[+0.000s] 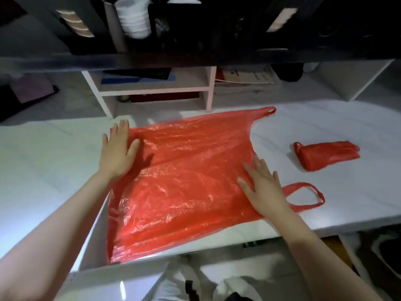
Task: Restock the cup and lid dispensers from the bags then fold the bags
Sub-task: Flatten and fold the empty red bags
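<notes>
Left hand (pixel 118 148): flat, fingers straight and slightly spread, palm down on the far-left corner of the red plastic bag (pixel 184 181); fingertips reach past the bag's edge onto the white tabletop (pixel 43 159). It grasps nothing. The bag lies spread out flat on the tabletop, crinkled and glossy, its closed bottom toward the left and its handles toward the right; its near-left corner reaches the table's front edge. Above it, at the back of the table, stands a white shelf unit (pixel 208 88) with papers and flat dark items in its compartments. Higher still is a dark rack (pixel 195 57); a stack of white cups or lids (pixel 134 16) shows in it, which of the two cannot be told. Right hand (pixel 264 187): also flat and released, fingers straight, pressing the bag's right side near the mouth, between the two handles. Far handle (pixel 269 110) lies stretched toward the back right; near handle (pixel 308 196) forms an open loop on the table just right of the right hand. Farther right, well apart from the spread bag, a second red bag (pixel 323 155) lies on the tabletop, already folded into a compact bundle. Neither hand touches it.
</notes>
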The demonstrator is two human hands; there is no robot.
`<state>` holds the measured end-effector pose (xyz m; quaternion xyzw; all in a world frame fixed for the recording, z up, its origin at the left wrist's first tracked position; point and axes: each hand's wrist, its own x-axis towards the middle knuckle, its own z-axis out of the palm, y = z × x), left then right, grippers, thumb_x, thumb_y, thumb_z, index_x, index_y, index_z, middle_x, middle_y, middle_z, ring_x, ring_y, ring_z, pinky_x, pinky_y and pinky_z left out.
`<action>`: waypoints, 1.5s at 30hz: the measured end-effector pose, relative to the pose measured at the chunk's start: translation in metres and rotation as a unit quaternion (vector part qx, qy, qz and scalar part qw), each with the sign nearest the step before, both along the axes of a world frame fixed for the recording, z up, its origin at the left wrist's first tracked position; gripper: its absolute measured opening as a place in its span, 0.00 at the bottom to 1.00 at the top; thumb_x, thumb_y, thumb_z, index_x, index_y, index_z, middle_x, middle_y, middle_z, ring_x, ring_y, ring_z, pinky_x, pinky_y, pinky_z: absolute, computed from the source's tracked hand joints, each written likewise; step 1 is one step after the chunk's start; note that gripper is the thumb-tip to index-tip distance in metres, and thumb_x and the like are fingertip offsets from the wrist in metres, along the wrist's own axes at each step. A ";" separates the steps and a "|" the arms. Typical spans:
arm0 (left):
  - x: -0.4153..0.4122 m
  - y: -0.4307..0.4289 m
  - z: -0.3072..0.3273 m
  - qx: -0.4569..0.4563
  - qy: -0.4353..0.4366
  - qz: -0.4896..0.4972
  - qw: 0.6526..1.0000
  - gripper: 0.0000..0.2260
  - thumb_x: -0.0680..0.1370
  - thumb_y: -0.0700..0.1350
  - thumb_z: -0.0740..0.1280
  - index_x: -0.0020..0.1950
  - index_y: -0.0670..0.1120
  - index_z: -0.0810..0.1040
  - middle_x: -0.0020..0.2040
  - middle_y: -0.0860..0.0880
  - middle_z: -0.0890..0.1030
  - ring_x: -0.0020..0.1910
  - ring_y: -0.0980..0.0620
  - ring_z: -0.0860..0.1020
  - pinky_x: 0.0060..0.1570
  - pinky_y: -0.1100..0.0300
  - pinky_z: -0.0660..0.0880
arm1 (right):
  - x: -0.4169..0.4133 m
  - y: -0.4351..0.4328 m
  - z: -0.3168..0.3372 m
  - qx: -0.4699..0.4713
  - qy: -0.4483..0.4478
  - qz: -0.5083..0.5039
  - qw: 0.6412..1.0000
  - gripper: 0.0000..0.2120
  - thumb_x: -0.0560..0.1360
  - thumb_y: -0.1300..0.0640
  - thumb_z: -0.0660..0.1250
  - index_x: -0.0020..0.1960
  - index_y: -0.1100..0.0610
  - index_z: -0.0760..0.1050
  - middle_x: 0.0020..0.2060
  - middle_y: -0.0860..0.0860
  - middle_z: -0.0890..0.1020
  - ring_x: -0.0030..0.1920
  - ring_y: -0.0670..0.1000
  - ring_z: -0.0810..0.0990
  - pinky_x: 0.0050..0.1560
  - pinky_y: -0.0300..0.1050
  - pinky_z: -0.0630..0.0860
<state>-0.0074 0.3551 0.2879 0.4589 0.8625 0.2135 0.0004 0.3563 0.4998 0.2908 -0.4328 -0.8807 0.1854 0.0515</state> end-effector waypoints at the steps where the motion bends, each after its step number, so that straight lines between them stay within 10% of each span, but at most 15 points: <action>1: 0.010 -0.011 0.005 0.002 0.013 -0.009 1.000 0.31 0.78 0.57 0.49 0.77 0.41 0.52 0.76 0.40 0.58 0.75 0.40 0.54 0.71 0.41 0.47 | 0.003 -0.005 0.000 0.009 0.008 0.011 1.000 0.29 0.78 0.37 0.51 0.76 0.46 0.57 0.77 0.50 0.50 0.77 0.50 0.45 0.74 0.58 0.44; 16: 0.174 -0.183 -0.020 0.019 -0.155 -0.026 0.987 0.37 0.73 0.64 0.61 0.77 0.51 0.55 0.76 0.54 0.55 0.75 0.56 0.53 0.71 0.59 0.52 | 0.120 -0.045 -0.022 0.053 -0.066 0.096 0.992 0.28 0.75 0.42 0.65 0.73 0.47 0.64 0.74 0.48 0.62 0.74 0.50 0.59 0.73 0.60 0.51; 21: 0.182 -0.201 -0.030 -0.062 -0.081 -0.045 0.994 0.47 0.68 0.47 0.78 0.77 0.44 0.52 0.76 0.47 0.57 0.76 0.48 0.55 0.72 0.57 0.54 | 0.129 -0.062 -0.013 0.110 0.033 0.063 0.991 0.09 0.72 0.63 0.69 0.51 0.56 0.82 0.49 0.52 0.81 0.54 0.57 0.77 0.67 0.61 0.63; 30: 0.168 -0.195 -0.016 0.071 -0.089 0.089 0.990 0.18 0.75 0.33 0.64 0.63 0.46 0.78 0.68 0.46 0.74 0.66 0.44 0.72 0.63 0.52 0.68 | 0.119 -0.053 0.017 0.220 0.181 -0.076 0.956 0.10 0.67 0.67 0.73 0.46 0.58 0.84 0.45 0.58 0.77 0.47 0.61 0.74 0.51 0.56 0.71; 35: 0.165 -0.188 -0.003 0.178 -0.165 0.170 0.955 0.10 0.76 0.37 0.66 0.53 0.49 0.78 0.46 0.49 0.83 0.45 0.51 0.81 0.47 0.55 0.73 | 0.113 -0.043 0.029 0.162 0.154 -0.097 0.970 0.09 0.76 0.59 0.66 0.54 0.53 0.81 0.42 0.52 0.82 0.40 0.55 0.78 0.49 0.48 0.63; 41: 0.155 -0.179 0.011 0.214 -0.205 0.198 0.934 0.10 0.73 0.35 0.68 0.47 0.50 0.77 0.44 0.52 0.82 0.41 0.52 0.82 0.42 0.56 0.76 | 0.108 -0.036 0.034 0.017 0.306 -0.095 0.947 0.16 0.76 0.61 0.64 0.59 0.45 0.66 0.51 0.44 0.81 0.48 0.52 0.80 0.49 0.50 0.77; 45: 0.150 -0.173 0.015 0.221 -0.236 0.169 0.931 0.16 0.72 0.30 0.66 0.46 0.53 0.78 0.44 0.51 0.83 0.37 0.51 0.83 0.42 0.55 0.79 | 0.107 -0.027 0.010 0.055 0.184 -0.016 0.981 0.12 0.72 0.68 0.64 0.46 0.52 0.78 0.68 0.50 0.73 0.69 0.54 0.69 0.66 0.48 0.67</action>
